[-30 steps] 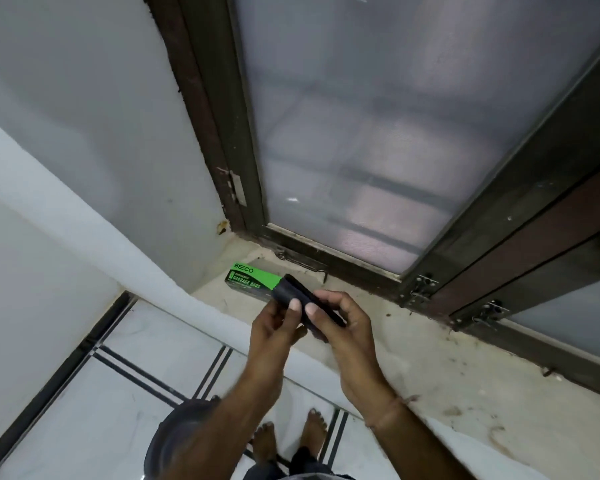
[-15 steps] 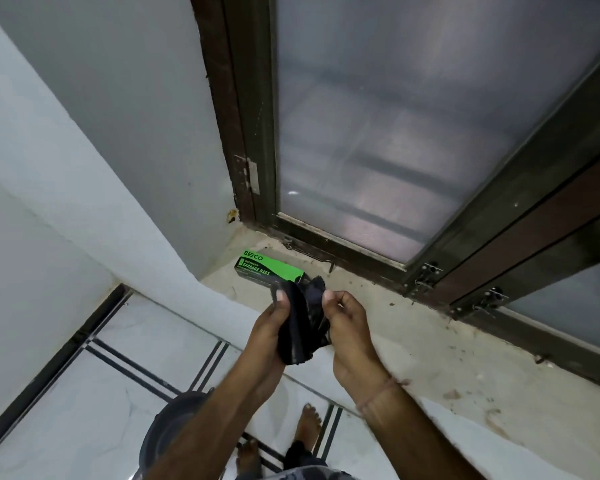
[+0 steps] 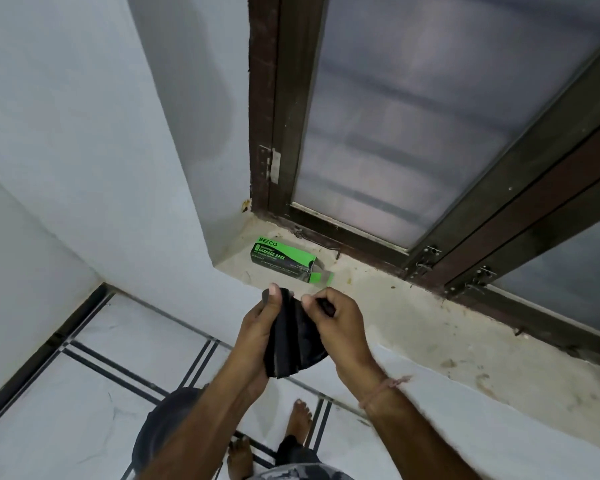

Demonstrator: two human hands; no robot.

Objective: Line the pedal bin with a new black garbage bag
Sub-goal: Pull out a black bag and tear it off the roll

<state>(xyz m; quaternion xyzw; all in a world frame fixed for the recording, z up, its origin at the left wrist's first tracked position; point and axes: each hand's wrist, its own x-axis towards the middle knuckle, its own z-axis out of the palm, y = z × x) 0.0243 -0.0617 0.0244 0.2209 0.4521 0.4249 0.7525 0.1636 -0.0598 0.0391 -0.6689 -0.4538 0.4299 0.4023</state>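
Observation:
A folded black garbage bag (image 3: 291,341) hangs between my two hands in front of the window sill. My left hand (image 3: 257,327) pinches its top left corner with the thumb on top. My right hand (image 3: 340,323) pinches the top right edge. The bag's lower part fans out in pleats. The dark round pedal bin (image 3: 160,431) stands on the floor below my left forearm, mostly hidden by it. The green garbage bag box (image 3: 281,259) lies on the sill beyond my hands, its end flap open.
The dusty stone sill (image 3: 430,337) runs along a frosted window (image 3: 430,116) with a dark frame. White walls (image 3: 84,150) close in on the left. My bare feet (image 3: 298,417) stand on white floor tiles with black lines (image 3: 94,362).
The bag has left the box and unrolled from a tight roll into a hanging, fanned fold. Both hands drew back from the sill and spread slightly apart along its top edge.

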